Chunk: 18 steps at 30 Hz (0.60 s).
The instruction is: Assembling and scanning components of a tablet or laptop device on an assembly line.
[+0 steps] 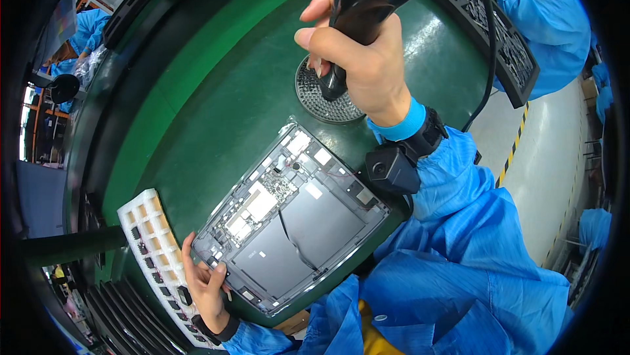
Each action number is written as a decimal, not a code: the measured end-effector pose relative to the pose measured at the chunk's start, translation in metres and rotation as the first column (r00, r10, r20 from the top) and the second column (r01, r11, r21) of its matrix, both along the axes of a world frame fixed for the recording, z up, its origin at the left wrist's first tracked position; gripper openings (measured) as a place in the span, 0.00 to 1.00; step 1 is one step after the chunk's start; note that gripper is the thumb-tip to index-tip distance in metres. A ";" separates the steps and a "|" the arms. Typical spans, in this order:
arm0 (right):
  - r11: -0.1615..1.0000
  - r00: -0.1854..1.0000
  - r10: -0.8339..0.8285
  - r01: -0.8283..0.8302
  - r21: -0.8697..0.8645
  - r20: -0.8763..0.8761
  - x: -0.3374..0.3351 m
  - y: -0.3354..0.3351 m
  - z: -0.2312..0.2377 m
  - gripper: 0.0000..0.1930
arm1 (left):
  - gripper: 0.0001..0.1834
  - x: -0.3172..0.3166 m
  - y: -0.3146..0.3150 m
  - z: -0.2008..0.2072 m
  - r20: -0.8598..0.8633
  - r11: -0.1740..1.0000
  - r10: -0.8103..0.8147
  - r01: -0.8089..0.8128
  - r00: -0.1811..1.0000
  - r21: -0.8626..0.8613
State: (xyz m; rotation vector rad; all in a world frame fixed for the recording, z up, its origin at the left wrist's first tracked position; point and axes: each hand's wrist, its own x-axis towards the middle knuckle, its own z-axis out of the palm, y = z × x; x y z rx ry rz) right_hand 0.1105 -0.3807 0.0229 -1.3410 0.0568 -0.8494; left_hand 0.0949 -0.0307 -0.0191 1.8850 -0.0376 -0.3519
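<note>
On the green table lies an opened tablet (305, 207), its circuit board, flat grey battery and a thin black cable exposed. My left hand (209, 286) grips its near left corner, thumb on the rim and index finger along the outer side. My right hand (361, 60) is wrapped round a black electric screwdriver (377, 4), raised above the table. The tool's narrow lower end overlaps a round screw tray (312, 96) filled with small metal pieces, beyond the tablet. Whether the tip touches that tray I cannot tell.
Left of the tablet stands a white foam tray (154, 220) with black parts in some compartments. A black tray (508, 46) of small parts is at the upper right, beside a person in blue (548, 23). A black cord (489, 46) hangs right of my right hand.
</note>
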 end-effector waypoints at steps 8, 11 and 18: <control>0.998 0.999 -0.051 0.050 -0.045 -0.008 0.001 -0.005 -0.007 0.07 | 0.40 0.001 0.003 -0.003 -0.013 1.000 0.000 0.000 1.000 0.003; 0.998 0.999 -0.040 0.039 -0.041 -0.019 0.002 -0.004 -0.008 0.07 | 0.40 0.000 0.004 -0.003 -0.012 1.000 0.009 -0.009 1.000 -0.021; 0.998 0.999 -0.030 0.028 -0.050 -0.041 0.002 -0.005 -0.009 0.07 | 0.41 -0.001 0.000 -0.002 -0.007 1.000 0.013 -0.013 1.000 -0.028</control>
